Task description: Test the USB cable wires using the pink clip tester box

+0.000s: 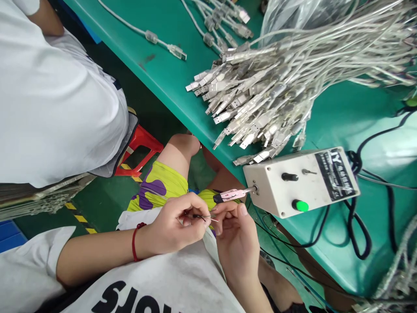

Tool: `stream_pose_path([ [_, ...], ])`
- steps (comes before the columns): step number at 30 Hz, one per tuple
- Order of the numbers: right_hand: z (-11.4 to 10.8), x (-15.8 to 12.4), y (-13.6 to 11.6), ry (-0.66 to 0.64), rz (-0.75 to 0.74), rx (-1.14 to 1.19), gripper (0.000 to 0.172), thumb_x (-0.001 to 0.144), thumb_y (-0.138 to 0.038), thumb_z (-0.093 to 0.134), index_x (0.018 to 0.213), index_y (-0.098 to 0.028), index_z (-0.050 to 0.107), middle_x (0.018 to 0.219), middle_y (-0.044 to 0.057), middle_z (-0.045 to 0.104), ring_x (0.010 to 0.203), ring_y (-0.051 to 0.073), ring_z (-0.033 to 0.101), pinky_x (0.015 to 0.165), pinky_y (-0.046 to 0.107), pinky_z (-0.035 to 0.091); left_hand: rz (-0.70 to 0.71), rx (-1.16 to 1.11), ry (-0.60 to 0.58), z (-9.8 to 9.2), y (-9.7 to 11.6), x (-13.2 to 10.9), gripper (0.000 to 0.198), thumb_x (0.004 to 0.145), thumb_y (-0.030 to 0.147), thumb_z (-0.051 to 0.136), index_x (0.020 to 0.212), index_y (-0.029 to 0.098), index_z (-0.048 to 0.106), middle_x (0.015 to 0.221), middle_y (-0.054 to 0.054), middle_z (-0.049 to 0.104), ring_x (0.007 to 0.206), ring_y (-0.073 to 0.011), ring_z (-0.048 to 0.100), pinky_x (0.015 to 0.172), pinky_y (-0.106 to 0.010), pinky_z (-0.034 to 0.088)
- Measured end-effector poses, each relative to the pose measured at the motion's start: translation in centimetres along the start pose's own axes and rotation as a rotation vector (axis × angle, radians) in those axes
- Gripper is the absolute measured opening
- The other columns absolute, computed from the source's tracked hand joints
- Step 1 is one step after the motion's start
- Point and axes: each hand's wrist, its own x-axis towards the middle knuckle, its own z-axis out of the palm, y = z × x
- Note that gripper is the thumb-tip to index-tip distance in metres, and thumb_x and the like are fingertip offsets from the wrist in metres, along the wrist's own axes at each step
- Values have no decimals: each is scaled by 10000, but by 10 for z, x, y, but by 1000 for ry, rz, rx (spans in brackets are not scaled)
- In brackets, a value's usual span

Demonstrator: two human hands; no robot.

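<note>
My left hand [182, 221], with a red cord bracelet at the wrist, is closed in a pinch on several thin wires [213, 219]. Dark and pale wire ends stick out past its fingertips towards the right. Close beside them is my right hand [236, 234], palm up, its fingers half curled and its thumb apart. Its fingertips are at the wire ends; whether they touch cannot be made out. Just above both hands, a pink and black clip [231, 195] sits on a metal shaft from a beige control box [299, 182] with a green button.
A large bundle of pale USB cables [260, 100] lies on the green table [156, 78], near a clear plastic bag [299, 17]. Black cords [361, 243] loop behind the box. At left, a person in a white shirt [58, 100] sits on a red stool [143, 150].
</note>
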Motion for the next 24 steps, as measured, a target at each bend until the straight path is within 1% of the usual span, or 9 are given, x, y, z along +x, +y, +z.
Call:
stream_pose_path([
  [2, 0, 6, 0, 47, -13, -38, 633, 981, -796, 772, 737, -213, 819, 572, 23, 624, 509, 150, 486, 526, 294, 406, -26, 0, 35, 0, 0, 2, 99, 917, 140, 768, 949, 215, 712, 786, -13, 735, 621, -121, 543, 565, -235, 402],
  [3, 0, 10, 1, 71, -25, -49, 643, 974, -814, 773, 748, -214, 814, 581, 23, 624, 513, 154, 490, 514, 293, 398, -38, 3, 57, 0, -1, 2, 101, 907, 146, 776, 935, 215, 709, 761, -6, 715, 611, -120, 530, 561, -235, 397],
  [5, 1, 15, 3, 100, -49, -43, 615, 957, -818, 801, 856, -214, 853, 630, 17, 634, 539, 157, 507, 502, 280, 391, -49, 12, 95, 0, -2, 3, 95, 908, 169, 791, 917, 216, 709, 724, 7, 676, 593, -116, 495, 560, -241, 391],
  [8, 0, 21, 4, 97, -43, 27, 542, 920, -753, 894, 1092, -240, 909, 808, 22, 692, 611, 136, 553, 521, 241, 408, -63, 16, 129, 0, -2, 4, 102, 936, 219, 805, 908, 217, 707, 692, 24, 618, 581, -115, 466, 559, -248, 385],
  [10, -1, 23, 4, 81, -12, 99, 520, 889, -707, 949, 1150, -259, 919, 865, 23, 697, 619, 114, 541, 533, 223, 412, -86, 2, 140, 0, 0, 6, 132, 943, 245, 815, 904, 218, 693, 689, 28, 604, 578, -113, 459, 552, -244, 375],
  [14, -4, 24, 5, 28, 39, 178, 518, 876, -687, 973, 1172, -264, 921, 732, -15, 615, 548, 94, 405, 562, 236, 445, -144, -25, 138, 1, 4, 9, 144, 933, 248, 816, 910, 213, 678, 733, 9, 660, 587, -109, 478, 546, -229, 376],
  [16, -6, 25, 6, 16, 43, 178, 518, 878, -693, 967, 1171, -270, 910, 676, -34, 575, 532, 102, 366, 575, 253, 463, -161, -26, 140, 2, 4, 10, 149, 933, 262, 817, 909, 211, 679, 728, 8, 664, 584, -111, 487, 543, -230, 379],
  [21, -8, 27, 11, -6, 10, 152, 510, 926, -704, 915, 1182, -266, 868, 567, -57, 502, 515, 131, 328, 529, 262, 373, -141, -15, 157, 2, 0, 11, 153, 944, 277, 816, 903, 215, 682, 713, 15, 650, 573, -114, 490, 544, -239, 386],
  [24, -7, 29, 13, 8, -48, 136, 426, 946, -669, 912, 1048, -260, 852, 516, -61, 461, 510, 138, 326, 536, 272, 353, -125, -7, 171, 4, -2, 11, 151, 973, 286, 805, 905, 217, 690, 703, 21, 640, 571, -116, 490, 542, -240, 380],
])
